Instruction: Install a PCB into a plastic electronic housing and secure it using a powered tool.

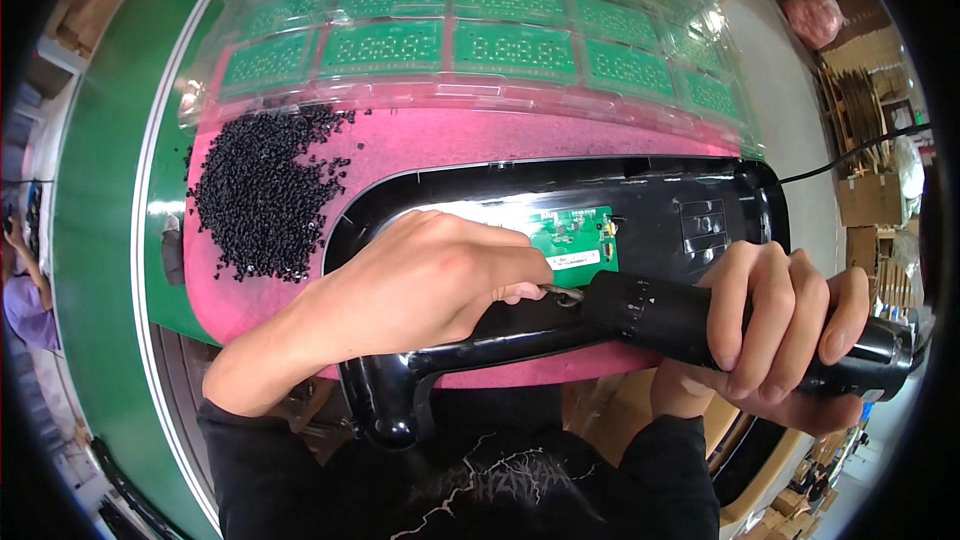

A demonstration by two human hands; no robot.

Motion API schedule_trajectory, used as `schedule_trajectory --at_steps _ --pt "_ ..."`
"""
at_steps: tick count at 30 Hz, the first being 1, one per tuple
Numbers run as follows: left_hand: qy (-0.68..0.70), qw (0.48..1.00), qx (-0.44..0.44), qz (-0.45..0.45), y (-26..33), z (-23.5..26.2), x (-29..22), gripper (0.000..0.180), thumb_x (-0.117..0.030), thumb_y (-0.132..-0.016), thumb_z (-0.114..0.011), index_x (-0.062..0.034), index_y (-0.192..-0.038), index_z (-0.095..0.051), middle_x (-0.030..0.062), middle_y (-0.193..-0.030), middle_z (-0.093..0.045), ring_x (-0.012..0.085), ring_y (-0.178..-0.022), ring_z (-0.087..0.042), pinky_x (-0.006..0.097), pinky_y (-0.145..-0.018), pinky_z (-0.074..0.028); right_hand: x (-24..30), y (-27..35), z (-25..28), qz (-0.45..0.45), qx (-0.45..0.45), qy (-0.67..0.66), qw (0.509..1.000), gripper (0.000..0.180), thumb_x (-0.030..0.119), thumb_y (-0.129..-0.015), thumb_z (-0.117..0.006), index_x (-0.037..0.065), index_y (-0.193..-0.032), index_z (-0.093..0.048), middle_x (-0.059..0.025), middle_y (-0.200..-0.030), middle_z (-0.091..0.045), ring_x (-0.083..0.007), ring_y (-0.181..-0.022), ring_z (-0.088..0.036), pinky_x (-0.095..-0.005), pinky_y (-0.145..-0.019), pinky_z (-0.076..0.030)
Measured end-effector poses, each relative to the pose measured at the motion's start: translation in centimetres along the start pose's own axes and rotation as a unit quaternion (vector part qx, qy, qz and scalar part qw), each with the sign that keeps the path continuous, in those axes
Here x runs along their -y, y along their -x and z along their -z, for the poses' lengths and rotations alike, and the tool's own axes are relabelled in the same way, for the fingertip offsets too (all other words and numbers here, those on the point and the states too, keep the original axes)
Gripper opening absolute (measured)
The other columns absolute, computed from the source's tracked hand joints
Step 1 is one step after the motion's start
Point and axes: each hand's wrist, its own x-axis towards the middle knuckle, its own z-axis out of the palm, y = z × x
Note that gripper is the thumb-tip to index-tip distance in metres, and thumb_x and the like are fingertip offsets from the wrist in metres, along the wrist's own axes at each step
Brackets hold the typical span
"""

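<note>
My right hand (pixel 785 325) is wrapped round a black electric screwdriver (pixel 655 315), which lies nearly level with its nose pointing left. At that nose, my left hand (pixel 440 275) is closed in a pinch by the metal bit (pixel 565 294). What sits between those fingertips is too small to make out. Under both hands lies a glossy black plastic housing (pixel 420 195), its hollow side up. A green circuit board (pixel 578 235) with a white label rests inside it, partly covered by my left hand.
Left of the housing, a heap of small black screws (pixel 265 190) is spread on the pink mat (pixel 440 135). Behind stand clear plastic trays (pixel 450 90) holding several green boards. A black cable (pixel 850 152) runs off to the right, near cardboard boxes (pixel 868 200).
</note>
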Motion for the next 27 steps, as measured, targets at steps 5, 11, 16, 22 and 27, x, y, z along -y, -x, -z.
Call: schedule_trajectory --at_steps 5,11,16,22,27 --pt "0.003 1.000 0.004 0.013 0.09 0.17 -0.40 0.013 -0.003 -0.080 -0.068 -0.0011 -0.093 -0.067 0.0110 -0.077 -0.064 0.0297 -0.069 -0.063 0.037 -0.058 -0.048 -0.45 0.09 -0.24 -0.003 0.013 0.000 1.000 0.033 0.026 -0.076 -0.075 0.009 -0.082 -0.048 -0.0015 -0.055 -0.058 -0.0095 -0.041 -0.054 -0.0222 -0.043 -0.048" --pt "0.026 0.999 -0.023 0.026 0.16 -0.03 0.07 0.012 -0.004 -0.082 -0.068 -0.0018 -0.094 -0.068 0.0111 -0.075 -0.063 0.0303 -0.067 -0.062 0.038 -0.058 -0.048 -0.19 0.24 -0.30 0.026 0.016 0.021 0.999 0.036 0.029 -0.075 -0.076 0.010 -0.082 -0.047 -0.0003 -0.054 -0.056 -0.0086 -0.040 -0.053 -0.0231 -0.046 -0.049" --pt "0.041 0.999 -0.022 0.022 0.14 0.18 -0.14 0.011 -0.004 -0.083 -0.067 -0.0009 -0.094 -0.067 0.0117 -0.076 -0.062 0.0304 -0.068 -0.062 0.038 -0.059 -0.047 -0.39 0.31 -0.10 0.015 0.017 0.013 1.000 0.038 0.029 -0.074 -0.078 0.010 -0.083 -0.046 -0.0002 -0.055 -0.057 -0.0083 -0.040 -0.053 -0.0232 -0.046 -0.049" --pt "0.069 0.997 0.003 0.021 0.06 0.05 -0.04 0.013 -0.004 -0.083 -0.066 0.0003 -0.095 -0.063 0.0128 -0.079 -0.061 0.0322 -0.071 -0.061 0.039 -0.061 -0.047 -0.39 0.22 -0.30 0.025 0.023 0.012 0.999 0.037 0.029 -0.075 -0.077 0.010 -0.083 -0.047 -0.0002 -0.056 -0.057 -0.0086 -0.041 -0.054 -0.0228 -0.045 -0.049" --pt "-0.082 0.994 -0.016 0.077 0.38 0.08 -0.12 0.012 -0.002 -0.082 -0.067 0.0017 -0.092 -0.061 0.0136 -0.080 -0.061 0.0345 -0.072 -0.062 0.041 -0.062 -0.048 -0.77 0.28 -0.01 -0.004 0.032 0.096 0.995 0.038 0.037 -0.078 -0.072 0.010 -0.087 -0.046 0.0012 -0.057 -0.057 -0.0078 -0.044 -0.055 -0.0217 -0.047 -0.047"
